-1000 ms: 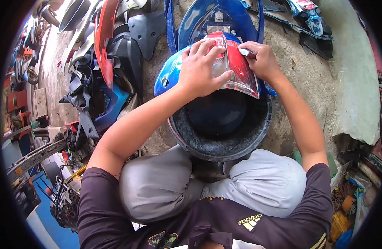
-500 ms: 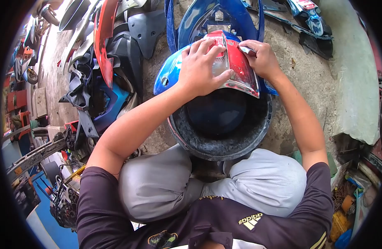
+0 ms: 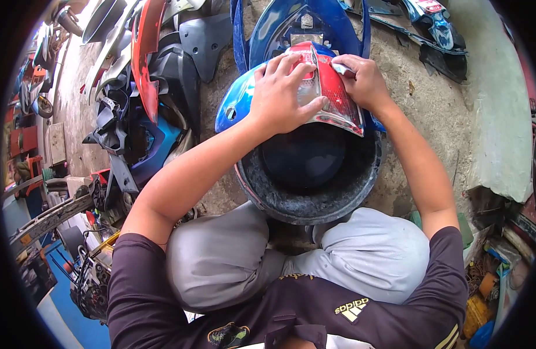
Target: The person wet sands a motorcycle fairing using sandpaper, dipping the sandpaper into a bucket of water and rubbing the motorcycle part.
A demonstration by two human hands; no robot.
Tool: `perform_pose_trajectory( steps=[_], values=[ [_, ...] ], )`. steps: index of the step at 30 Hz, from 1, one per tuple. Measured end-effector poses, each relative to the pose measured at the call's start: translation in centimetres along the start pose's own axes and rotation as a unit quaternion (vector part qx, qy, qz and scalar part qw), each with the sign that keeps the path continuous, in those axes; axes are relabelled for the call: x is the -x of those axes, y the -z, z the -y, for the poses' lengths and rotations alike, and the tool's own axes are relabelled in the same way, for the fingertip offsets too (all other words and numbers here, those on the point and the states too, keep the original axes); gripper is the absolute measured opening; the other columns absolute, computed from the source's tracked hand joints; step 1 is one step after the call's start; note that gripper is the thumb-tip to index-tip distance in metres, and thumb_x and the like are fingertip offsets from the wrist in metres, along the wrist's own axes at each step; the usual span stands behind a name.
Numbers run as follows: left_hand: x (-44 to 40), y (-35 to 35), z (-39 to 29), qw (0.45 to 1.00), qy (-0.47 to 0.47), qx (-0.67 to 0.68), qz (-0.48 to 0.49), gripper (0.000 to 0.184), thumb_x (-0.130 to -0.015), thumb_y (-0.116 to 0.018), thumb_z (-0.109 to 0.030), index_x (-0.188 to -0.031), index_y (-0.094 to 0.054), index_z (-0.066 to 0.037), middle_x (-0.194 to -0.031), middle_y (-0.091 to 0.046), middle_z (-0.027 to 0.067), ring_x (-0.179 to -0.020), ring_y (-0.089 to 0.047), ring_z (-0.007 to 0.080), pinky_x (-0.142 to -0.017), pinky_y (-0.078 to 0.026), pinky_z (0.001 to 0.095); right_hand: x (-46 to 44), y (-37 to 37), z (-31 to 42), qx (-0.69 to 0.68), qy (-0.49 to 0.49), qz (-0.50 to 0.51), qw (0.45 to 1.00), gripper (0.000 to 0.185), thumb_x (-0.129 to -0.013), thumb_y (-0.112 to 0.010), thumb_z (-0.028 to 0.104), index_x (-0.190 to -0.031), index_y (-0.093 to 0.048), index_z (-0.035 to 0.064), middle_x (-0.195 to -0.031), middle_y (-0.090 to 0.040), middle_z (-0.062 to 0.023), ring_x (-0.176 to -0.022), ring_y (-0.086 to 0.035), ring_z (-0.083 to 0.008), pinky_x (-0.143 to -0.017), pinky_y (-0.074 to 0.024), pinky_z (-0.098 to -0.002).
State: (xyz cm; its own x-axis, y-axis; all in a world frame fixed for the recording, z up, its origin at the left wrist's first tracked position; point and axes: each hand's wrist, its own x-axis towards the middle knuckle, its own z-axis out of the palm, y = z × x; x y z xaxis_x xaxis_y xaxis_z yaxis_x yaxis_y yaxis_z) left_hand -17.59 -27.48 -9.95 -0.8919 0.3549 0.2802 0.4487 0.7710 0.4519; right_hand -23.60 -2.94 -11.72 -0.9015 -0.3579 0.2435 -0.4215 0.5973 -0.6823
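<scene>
A glossy blue motorcycle fairing panel (image 3: 237,98) with a red and silver section (image 3: 333,88) rests over the far rim of a round black tub (image 3: 314,210). My left hand (image 3: 282,96) lies on the panel with its fingers spread. On the red section's right side, my right hand (image 3: 365,82) pinches a small whitish folded piece (image 3: 342,69) against the surface. The kind of piece cannot be made out, as my fingers cover most of it. Dark liquid (image 3: 303,154) shows inside the tub, below the panel's near edge.
Behind the tub stands another blue fairing (image 3: 279,29). At left lie a red-orange panel (image 3: 144,61), black panels (image 3: 207,43) and other parts. More blue parts (image 3: 433,23) lie at the far right, near a pale concrete ledge (image 3: 490,104). My bent knees flank the tub.
My right hand has shifted very slightly to the left on the red section, with the whitish piece still pinched. My left hand and the panel stay almost in place.
</scene>
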Motion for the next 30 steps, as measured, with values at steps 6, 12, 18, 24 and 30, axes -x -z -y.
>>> perform_pose_trajectory(
  steps=[6, 12, 18, 24, 30],
  values=[
    [0.2, -0.2, -0.1, 1.000, 0.017, 0.003, -0.023, 0.069, -0.087, -0.079, -0.054, -0.139, -0.065, -0.010, -0.151, -0.056, 0.0208, -0.146, -0.049, 0.0414, -0.119, -0.037, 0.0580, -0.5, -0.1, 0.4, -0.024, -0.009, 0.005, 1.000, 0.021, -0.093, -0.071, 0.004, -0.112, -0.079, 0.0041, -0.109, -0.079, -0.0208, -0.100, -0.076, -0.0435, -0.086, -0.0607, -0.0475],
    [0.2, 1.0, -0.6, 0.994, 0.096, -0.007, 0.052, 0.071, -0.093, -0.075, -0.053, -0.142, -0.060, -0.004, -0.152, -0.054, 0.0231, -0.144, -0.051, 0.0434, -0.119, -0.039, 0.0555, -1.6, -0.2, 0.1, 0.019, 0.005, 0.010, 1.000, 0.021, -0.092, -0.072, 0.005, -0.112, -0.079, 0.0041, -0.110, -0.078, -0.0222, -0.102, -0.075, -0.0436, -0.089, -0.0603, -0.0473],
    [1.9, 1.2, 0.6, 0.999, 0.013, -0.020, 0.022, 0.077, -0.095, -0.074, -0.059, -0.147, -0.059, -0.004, -0.158, -0.051, 0.0263, -0.146, -0.050, 0.0459, -0.123, -0.035, 0.0564, -2.3, 0.3, 0.2, 0.015, 0.025, 0.055, 0.998, 0.024, -0.091, -0.072, 0.004, -0.114, -0.080, 0.0039, -0.111, -0.079, -0.0224, -0.103, -0.075, -0.0432, -0.091, -0.0608, -0.0467],
    [2.1, 1.0, 0.6, 1.000, 0.003, -0.029, 0.005, 0.084, -0.092, -0.073, -0.065, -0.147, -0.059, -0.003, -0.154, -0.054, 0.0264, -0.143, -0.052, 0.0459, -0.121, -0.036, 0.0573, -2.0, 0.0, 0.4, 0.008, 0.055, 0.049, 0.997, 0.024, -0.091, -0.072, 0.004, -0.114, -0.080, 0.0030, -0.113, -0.078, -0.0229, -0.103, -0.075, -0.0438, -0.090, -0.0607, -0.0466],
    [2.1, 1.3, 0.6, 1.000, 0.006, -0.018, 0.015, 0.082, -0.094, -0.073, -0.064, -0.148, -0.058, -0.005, -0.157, -0.053, 0.0256, -0.147, -0.050, 0.0449, -0.123, -0.034, 0.0561, -2.2, -0.2, 2.0, 0.007, 0.052, 0.053, 0.997, 0.022, -0.092, -0.072, 0.005, -0.113, -0.080, 0.0046, -0.112, -0.079, -0.0208, -0.105, -0.075, -0.0426, -0.092, -0.0603, -0.0467]
  ],
)
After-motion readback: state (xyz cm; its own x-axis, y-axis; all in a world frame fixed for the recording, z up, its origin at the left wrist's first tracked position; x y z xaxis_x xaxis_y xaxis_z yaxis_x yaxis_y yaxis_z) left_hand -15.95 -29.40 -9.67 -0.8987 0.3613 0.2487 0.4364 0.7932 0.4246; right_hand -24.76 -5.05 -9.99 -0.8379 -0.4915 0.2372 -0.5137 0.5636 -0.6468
